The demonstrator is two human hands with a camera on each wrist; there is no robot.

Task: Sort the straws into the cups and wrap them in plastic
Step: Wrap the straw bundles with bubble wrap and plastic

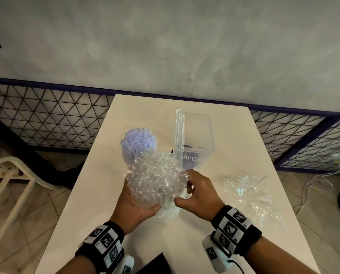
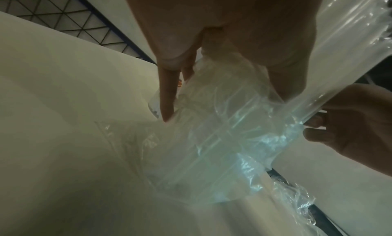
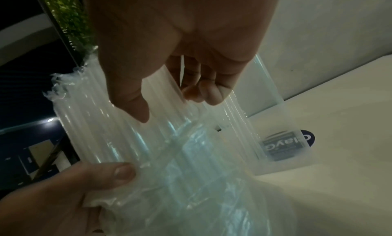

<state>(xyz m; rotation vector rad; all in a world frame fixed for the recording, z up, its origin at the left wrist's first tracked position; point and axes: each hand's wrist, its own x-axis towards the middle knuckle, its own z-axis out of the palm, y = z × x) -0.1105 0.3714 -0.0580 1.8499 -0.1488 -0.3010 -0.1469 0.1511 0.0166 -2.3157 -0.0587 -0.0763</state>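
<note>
Clear plastic film [image 1: 157, 175] is going over a cup of wrapped straws [image 1: 165, 200] at the near middle of the white table [image 1: 86, 194]. The left hand [image 1: 137, 206] is gripping cup and film; the right hand [image 1: 198, 192] is pinching the film. Behind, the purple straws [image 1: 138, 142] are standing unwrapped, probably next, with a spare sheet [image 1: 250, 192] waiting to the right.
</note>
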